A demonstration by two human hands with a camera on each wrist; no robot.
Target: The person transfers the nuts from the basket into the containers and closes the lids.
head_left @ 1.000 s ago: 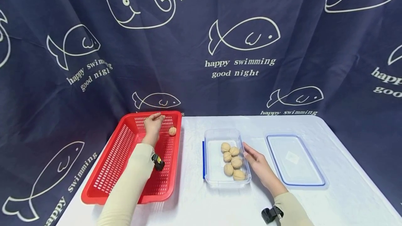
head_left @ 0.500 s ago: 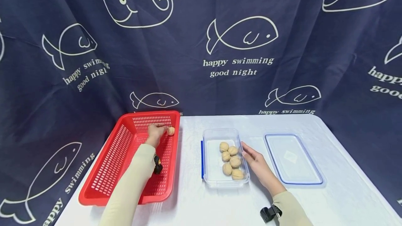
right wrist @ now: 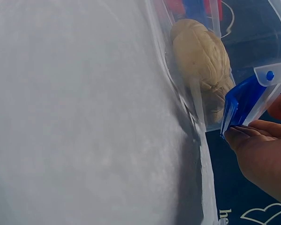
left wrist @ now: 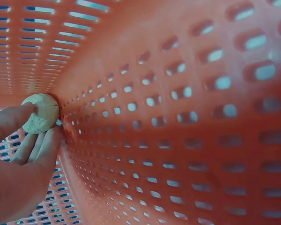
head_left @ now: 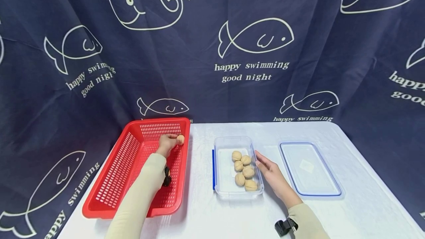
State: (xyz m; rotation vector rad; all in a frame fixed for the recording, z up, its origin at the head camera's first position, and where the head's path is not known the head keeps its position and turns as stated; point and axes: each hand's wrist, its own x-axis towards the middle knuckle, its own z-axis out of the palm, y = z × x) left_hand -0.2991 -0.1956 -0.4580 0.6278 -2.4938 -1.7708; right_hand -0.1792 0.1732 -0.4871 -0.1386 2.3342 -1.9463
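Observation:
Inside the red plastic basket [head_left: 156,165], the left hand [head_left: 167,144] pinches a walnut [head_left: 180,139] close to the far right corner. The left wrist view shows the thumb on one side of that walnut [left wrist: 41,114] and fingers beneath it, beside the slotted wall. Several walnuts [head_left: 248,172] lie in the right part of a clear plastic box [head_left: 224,194]. Against the box's right side rests the right hand [head_left: 273,176], fingers extended. In the right wrist view, its fingertips touch the box's blue latch flap [right wrist: 246,101]; the thumb is partly cut off.
A clear lid with a blue seal [head_left: 312,169] lies flat to the right of the box. Another blue latch flap [head_left: 214,169] hangs on the box's left side. White cloth covers the table [head_left: 206,217], and a dark blue printed curtain [head_left: 206,95] hangs behind.
The left hand has come down and right from near the basket's far wall to the walnut and now pinches it. The right hand stays at the box.

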